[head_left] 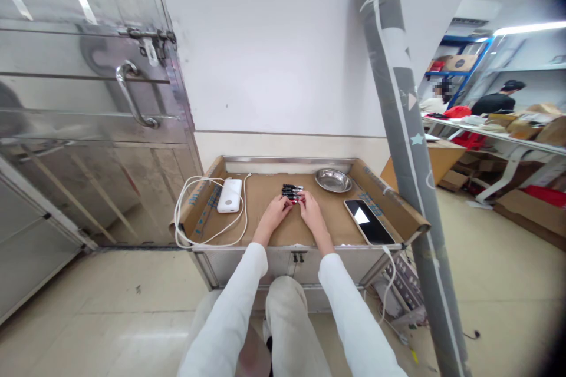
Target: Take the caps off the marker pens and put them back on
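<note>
Both my hands rest on a cardboard-lined table [260,230] in front of me. My left hand [277,208] and my right hand [307,205] meet at a small red and black object [295,201], fingers curled on it. Just beyond the fingers lies a small pile of black clips or similar small parts [292,190]. The parts are too small to name for sure.
A white power bank [230,195] with a looped white cable [188,218] lies at the left. A round metal dish [333,180] sits at the back right, a phone [369,221] at the right. A grey rolled mat [407,147] leans beside the table. People sit at a far bench [499,129].
</note>
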Demonstrator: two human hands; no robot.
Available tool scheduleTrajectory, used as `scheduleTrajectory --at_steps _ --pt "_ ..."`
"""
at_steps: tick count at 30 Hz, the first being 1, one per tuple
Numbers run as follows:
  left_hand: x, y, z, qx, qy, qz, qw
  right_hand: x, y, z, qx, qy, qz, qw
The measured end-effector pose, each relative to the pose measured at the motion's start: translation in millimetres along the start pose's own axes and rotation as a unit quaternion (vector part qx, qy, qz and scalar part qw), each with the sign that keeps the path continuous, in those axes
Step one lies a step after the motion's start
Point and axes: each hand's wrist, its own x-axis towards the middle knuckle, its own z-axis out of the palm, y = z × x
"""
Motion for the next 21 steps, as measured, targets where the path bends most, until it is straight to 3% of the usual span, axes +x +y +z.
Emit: scheduleTrajectory --at_steps 13,21 --pt "1.7 -4.9 1.2 -0.002 0.067 0.002 0.998 1.2 3.5 2.7 0.064 -0.033 -0.008 0.997" --pt "3.8 -5.1 2.1 -0.078 0.065 0.018 0.995 1.0 -4.5 -1.4 0.069 -0.046 -0.013 0.996"
